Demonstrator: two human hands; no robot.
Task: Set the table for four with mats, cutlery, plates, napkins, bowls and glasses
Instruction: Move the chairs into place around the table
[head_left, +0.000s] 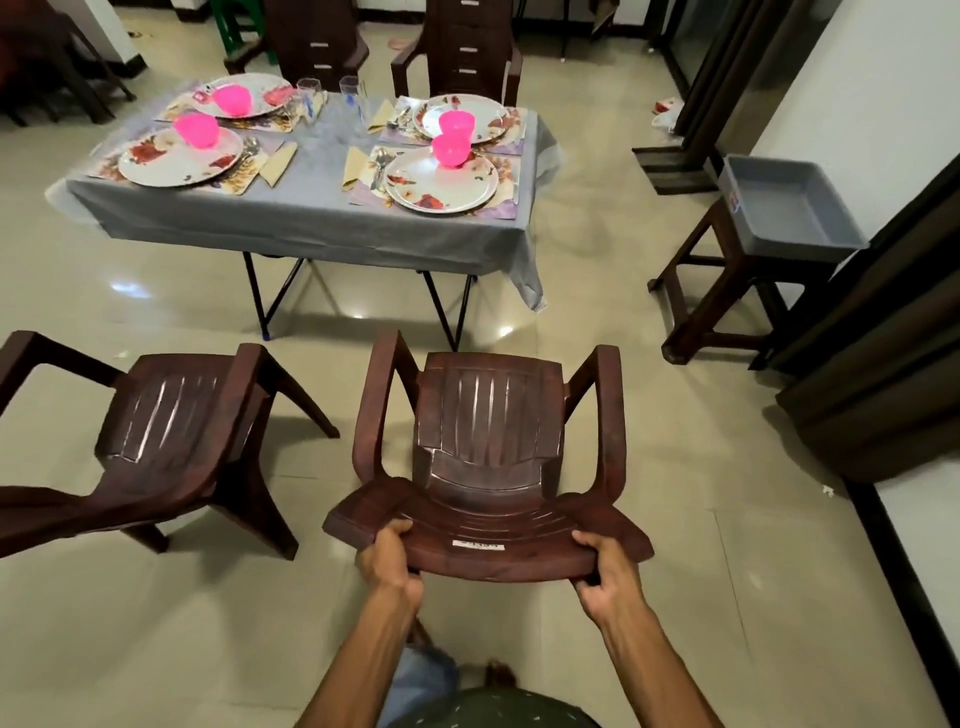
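Both your grips, left hand (387, 558) and right hand (602, 569), are closed on the chair (488, 452) back, well short of the laid counter (311, 208). Push carelessly and you could jolt the counter's near edge, toppling the glasses (332, 96) at its far edge.

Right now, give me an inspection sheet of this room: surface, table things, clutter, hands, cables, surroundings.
Surface: folding table under a grey cloth, four places laid.
Job's things: four floral plates, each with a pink bowl; folded napkins, cutlery, mats; glasses grouped mid-table at the far edge.
Clutter: scraps on the floor far right.
Grips: left hand and right hand both clasp the brown chair by its backrest.
Cables: nothing seen.
Surroundings: second chair at left, two beyond the table, empty grey tray on a stool.
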